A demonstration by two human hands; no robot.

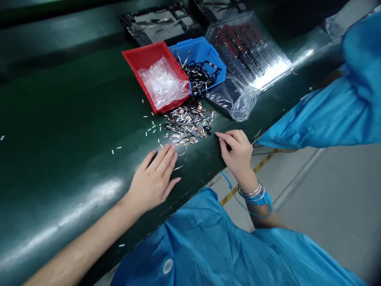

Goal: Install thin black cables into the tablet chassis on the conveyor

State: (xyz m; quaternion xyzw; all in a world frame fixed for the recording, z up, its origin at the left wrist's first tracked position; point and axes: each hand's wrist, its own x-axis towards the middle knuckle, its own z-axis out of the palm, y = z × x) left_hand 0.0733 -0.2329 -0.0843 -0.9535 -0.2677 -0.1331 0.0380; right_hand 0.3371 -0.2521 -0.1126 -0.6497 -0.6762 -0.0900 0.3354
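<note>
Blue smock (pixel 208 238) fills the near edge. Left grip (pixel 154 178) lies released, palm flat on the green worktop (pixel 74 119), fingertips just beside the pile (pixel 187 121) of small metal parts. Right grip (pixel 236 153) curls at the pile's right edge, fingers drawn together; whether it grasps a part, I cannot tell. Red bin (pixel 143 57) and blue bin (pixel 199 47) sit behind the pile.

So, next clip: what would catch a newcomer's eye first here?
Probably the red bin and blue bin side by side at the far middle of the dark green table, the red one holding clear plastic bags. Just in front of them a shiny pile of small metal parts spills across the table, with the left hand lying flat at its near edge and the right hand at its right, fingers drawn together.
</note>
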